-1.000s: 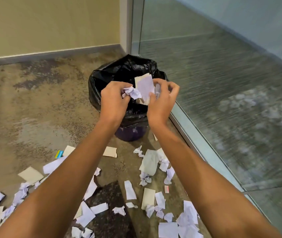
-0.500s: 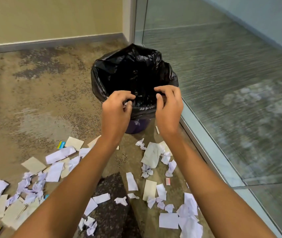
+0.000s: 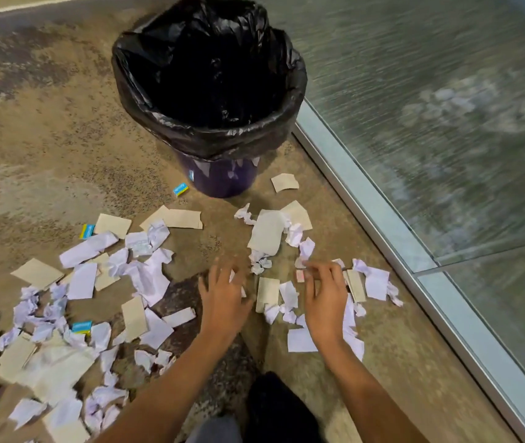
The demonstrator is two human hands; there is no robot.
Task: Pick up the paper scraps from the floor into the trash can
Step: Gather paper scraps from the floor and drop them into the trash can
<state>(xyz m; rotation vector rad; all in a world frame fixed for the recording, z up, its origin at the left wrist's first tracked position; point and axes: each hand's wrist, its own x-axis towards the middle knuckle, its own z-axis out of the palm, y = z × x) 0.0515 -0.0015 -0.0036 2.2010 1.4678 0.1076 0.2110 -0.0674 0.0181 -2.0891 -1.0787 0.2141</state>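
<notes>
Left hand (image 3: 224, 302) and right hand (image 3: 325, 298) hover spread, empty; the floor's paper scraps (image 3: 268, 290) look featherlight and limp, so pinch the raised crumpled edges.

The trash can (image 3: 222, 177) stands open-topped just beside the glass wall (image 3: 430, 123) (its metal sill (image 3: 366, 203) bounds the floor (image 3: 47, 148) on the right). Left of it the floor lies bare; paper scraps (image 3: 146, 279) litter the near side.

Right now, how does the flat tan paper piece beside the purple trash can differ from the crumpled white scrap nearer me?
The flat tan paper piece lies smooth and alone; the crumpled white scrap is wadded and abuts a larger sheet. One is tan, the other white. Both lie on the floor, untouched.
</notes>
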